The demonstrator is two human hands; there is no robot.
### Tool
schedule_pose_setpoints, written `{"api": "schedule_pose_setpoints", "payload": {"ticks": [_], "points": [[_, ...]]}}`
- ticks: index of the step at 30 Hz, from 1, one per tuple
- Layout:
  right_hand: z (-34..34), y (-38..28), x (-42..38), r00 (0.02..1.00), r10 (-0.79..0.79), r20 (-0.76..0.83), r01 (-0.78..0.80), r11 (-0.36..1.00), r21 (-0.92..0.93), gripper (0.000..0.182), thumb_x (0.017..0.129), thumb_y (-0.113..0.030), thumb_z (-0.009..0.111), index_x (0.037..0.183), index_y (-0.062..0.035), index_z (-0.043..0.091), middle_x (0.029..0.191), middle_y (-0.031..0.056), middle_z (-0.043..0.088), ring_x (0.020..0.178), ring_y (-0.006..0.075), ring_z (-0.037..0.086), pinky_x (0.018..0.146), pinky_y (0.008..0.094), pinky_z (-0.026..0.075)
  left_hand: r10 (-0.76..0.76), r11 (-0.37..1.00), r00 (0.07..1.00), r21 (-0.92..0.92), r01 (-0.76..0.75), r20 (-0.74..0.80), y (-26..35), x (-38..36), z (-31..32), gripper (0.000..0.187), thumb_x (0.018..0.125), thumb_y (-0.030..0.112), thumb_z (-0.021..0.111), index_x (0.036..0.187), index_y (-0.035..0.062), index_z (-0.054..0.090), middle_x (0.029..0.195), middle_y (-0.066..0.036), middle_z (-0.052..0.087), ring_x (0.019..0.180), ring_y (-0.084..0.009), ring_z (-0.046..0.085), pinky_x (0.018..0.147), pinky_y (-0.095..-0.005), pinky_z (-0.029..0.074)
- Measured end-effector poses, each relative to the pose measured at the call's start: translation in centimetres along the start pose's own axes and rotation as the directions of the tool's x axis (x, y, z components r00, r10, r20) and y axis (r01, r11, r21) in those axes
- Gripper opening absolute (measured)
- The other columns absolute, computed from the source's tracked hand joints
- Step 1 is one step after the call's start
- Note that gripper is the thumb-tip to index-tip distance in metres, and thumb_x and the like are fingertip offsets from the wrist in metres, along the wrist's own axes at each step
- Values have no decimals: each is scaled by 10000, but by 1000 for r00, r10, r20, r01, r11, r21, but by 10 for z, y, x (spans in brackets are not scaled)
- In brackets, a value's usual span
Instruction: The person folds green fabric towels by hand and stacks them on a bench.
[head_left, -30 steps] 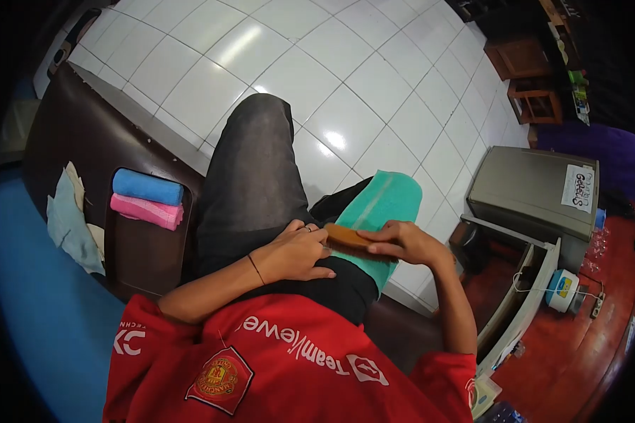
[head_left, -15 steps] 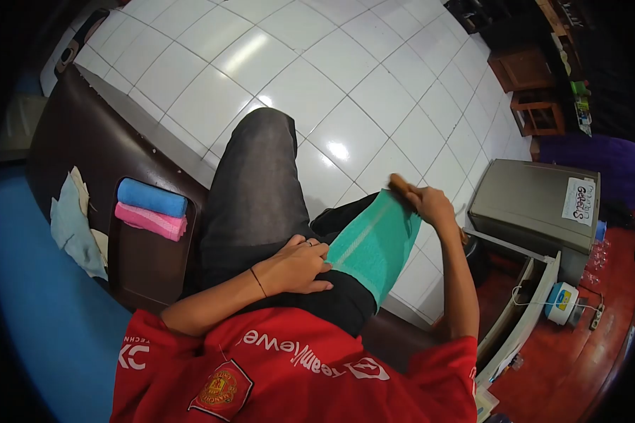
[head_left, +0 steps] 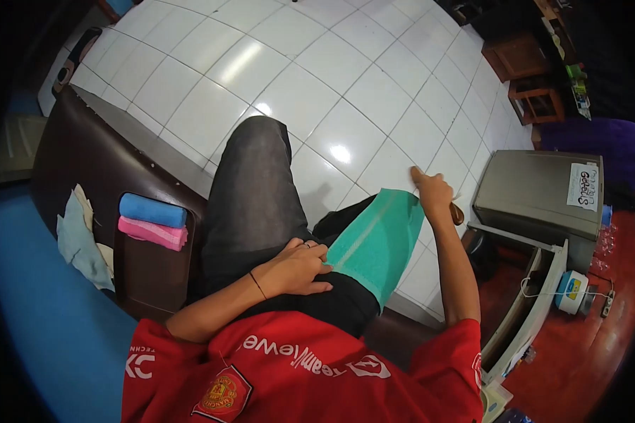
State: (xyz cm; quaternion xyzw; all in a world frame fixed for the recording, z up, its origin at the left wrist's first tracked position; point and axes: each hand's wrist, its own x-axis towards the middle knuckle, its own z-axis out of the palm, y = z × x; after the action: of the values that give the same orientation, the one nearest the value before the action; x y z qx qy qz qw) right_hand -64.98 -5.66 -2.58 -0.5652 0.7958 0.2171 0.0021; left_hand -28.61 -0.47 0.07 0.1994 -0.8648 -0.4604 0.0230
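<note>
A green cloth [head_left: 375,243] with a pale stripe lies spread over my right thigh. My right hand [head_left: 434,194], at the far right corner of the cloth, is closed around a brown wooden tool [head_left: 457,213] with rounded ends; its middle is hidden in the fist. My left hand [head_left: 298,266] rests on my lap with fingers bent and the thumb apart. Its index fingertip touches the near left edge of the cloth. My left thigh, in dark trousers [head_left: 257,183], is beside it.
A rolled blue cloth [head_left: 153,209] and a folded pink cloth [head_left: 152,233] sit in the brown armrest tray [head_left: 148,278]. Pale cloths [head_left: 85,243] lie left of it. A grey cabinet [head_left: 540,190] and an open drawer [head_left: 518,303] stand right, over white floor tiles [head_left: 346,77].
My right hand has moved slightly right and away from the cloth's corner, turning the brown tool so its rear end shows. My left hand and the green cloth stay in place.
</note>
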Motion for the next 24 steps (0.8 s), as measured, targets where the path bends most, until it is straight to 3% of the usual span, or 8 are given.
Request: {"api": "schedule_pose_setpoints", "payload": {"ticks": [3, 6, 10, 13, 16, 19, 22, 24], "points": [[-20, 17, -18, 994, -104, -26, 106, 912, 396, 330, 945, -345, 544, 1177, -145, 667, 812, 197, 682, 704, 320, 666, 640, 410, 508, 4, 998, 1000, -61, -5, -16, -4, -2, 3, 375, 811, 410, 705, 1030, 106, 720, 998, -79, 558, 996, -241, 547, 885, -375, 371], [-50, 10, -85, 902, -430, -45, 273, 488, 829, 227, 893, -249, 665, 965, -40, 718, 808, 139, 640, 742, 254, 626, 667, 358, 499, -7, 997, 1000, -78, 7, 8, -5, 0, -2, 370, 809, 410, 707, 1028, 112, 721, 998, -90, 552, 997, -247, 545, 885, -377, 369], [-78, -15, -155, 620, -780, 90, 350, 377, 857, 405, 903, -259, 651, 1299, -187, 605, 843, 97, 601, 783, 224, 586, 720, 332, 489, -45, 999, 986, 16, 43, 159, -1, 5, -9, 351, 797, 389, 706, 1032, 128, 723, 1016, -104, 536, 1012, -255, 520, 889, -387, 356], [-34, -9, -159, 689, -723, 46, 290, 334, 897, 398, 915, -325, 621, 1300, -225, 603, 838, 109, 583, 765, 264, 585, 716, 352, 491, -25, 999, 990, -22, 28, 142, -1, 6, -7, 362, 791, 380, 707, 1042, 119, 720, 1017, -103, 532, 1015, -257, 510, 897, -385, 347], [-27, 2, -136, 939, -301, 164, 179, 839, 515, 375, 938, -466, 521, 1263, -308, 622, 841, 165, 601, 783, 333, 608, 687, 422, 492, -15, 999, 991, -34, 19, 134, -2, 6, -6, 376, 791, 380, 709, 1062, 118, 716, 1023, -100, 536, 1023, -255, 513, 905, -384, 347], [12, 34, -87, 989, -42, 141, -39, 849, 527, 381, 939, -478, 513, 1245, -280, 626, 829, 237, 601, 801, 415, 619, 715, 495, 483, -10, 1000, 991, -27, 14, 134, 0, 5, -7, 390, 792, 381, 709, 1081, 119, 712, 1028, -96, 541, 1029, -250, 518, 911, -384, 349], [21, 46, -66, 984, 177, 22, -177, 950, 256, 361, 959, -409, 519, 1275, -264, 614, 847, 183, 613, 752, 307, 645, 661, 382, 500, -23, 999, 992, -42, 29, 123, 1, 4, -9, 397, 798, 382, 706, 1093, 115, 707, 1029, -93, 547, 1029, -246, 526, 913, -388, 356], [23, 53, -68, 991, 127, 36, -124, 806, 578, 357, 963, -347, 530, 1285, -215, 609, 815, 155, 597, 709, 248, 620, 640, 351, 486, -44, 999, 992, -12, 46, 120, 5, 5, -8, 393, 802, 374, 702, 1094, 110, 705, 1027, -93, 548, 1027, -249, 531, 916, -392, 355]]}}
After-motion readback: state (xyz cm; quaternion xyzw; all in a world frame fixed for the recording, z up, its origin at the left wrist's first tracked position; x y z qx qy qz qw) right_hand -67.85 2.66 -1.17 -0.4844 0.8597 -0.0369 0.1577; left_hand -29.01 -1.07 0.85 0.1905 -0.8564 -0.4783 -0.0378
